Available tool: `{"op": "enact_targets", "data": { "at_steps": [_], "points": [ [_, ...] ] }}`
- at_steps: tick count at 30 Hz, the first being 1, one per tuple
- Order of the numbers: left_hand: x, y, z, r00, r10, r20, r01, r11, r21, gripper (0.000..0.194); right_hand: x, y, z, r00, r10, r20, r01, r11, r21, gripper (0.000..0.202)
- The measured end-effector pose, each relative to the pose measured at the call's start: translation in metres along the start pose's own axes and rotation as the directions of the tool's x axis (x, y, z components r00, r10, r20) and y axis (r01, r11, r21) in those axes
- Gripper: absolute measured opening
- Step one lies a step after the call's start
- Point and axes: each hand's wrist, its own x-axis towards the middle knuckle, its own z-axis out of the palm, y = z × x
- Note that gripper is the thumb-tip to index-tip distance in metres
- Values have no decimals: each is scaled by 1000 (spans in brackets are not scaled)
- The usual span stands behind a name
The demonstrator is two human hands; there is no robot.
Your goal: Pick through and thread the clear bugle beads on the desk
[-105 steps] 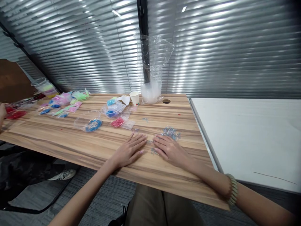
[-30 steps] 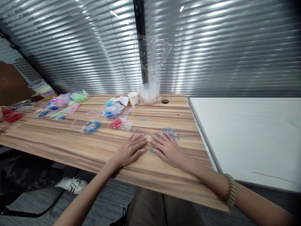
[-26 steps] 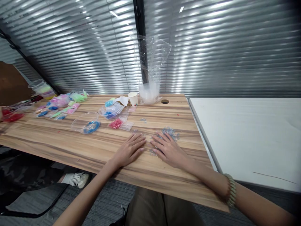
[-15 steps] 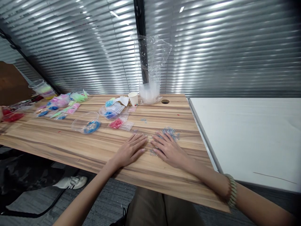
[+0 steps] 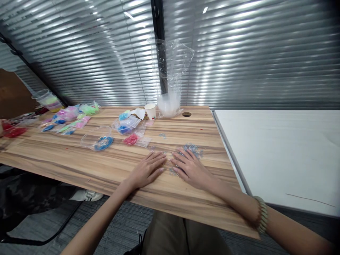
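Note:
My left hand point(image 5: 147, 170) lies palm down on the wooden table point(image 5: 111, 173), fingers stretched toward the right. Opposite it my right hand point(image 5: 191, 170) also rests flat, its fingers spread over the edge of a scatter of small blue-grey tube-like pieces point(image 5: 196, 150). Some of these pieces show beside the right thumb, and others may be covered by the palm. A narrow gap separates the two sets of fingertips. Beyond my left hand is a small bag of red pieces point(image 5: 131, 139). A clear round container point(image 5: 89, 141) with blue and pale contents sits farther left.
A paper cup point(image 5: 150, 111) and a stack of clear bowls in a plastic bag point(image 5: 170, 105) stand at the back. Colourful bags point(image 5: 69, 113) are heaped at the left, near another person's leg point(image 5: 34, 198). A white tabletop point(image 5: 276, 152) adjoins on the right.
The other person's shoe at lower left has shifted slightly right and up. My two hands have stayed in place.

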Motion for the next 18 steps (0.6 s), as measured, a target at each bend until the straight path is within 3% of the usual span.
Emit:
{"op": "enact_targets", "data": {
  "at_steps": [7,18],
  "points": [
    [0,0,-1,999,16,35,-16,1000,-3,41,1,-1,-1,1000,2,11,-2,1000,0,34],
    [1,2,0,994,0,-105,0,1000,-8,37,0,1,2,1000,6,20,-6,1000,-7,33]
  ]
}}
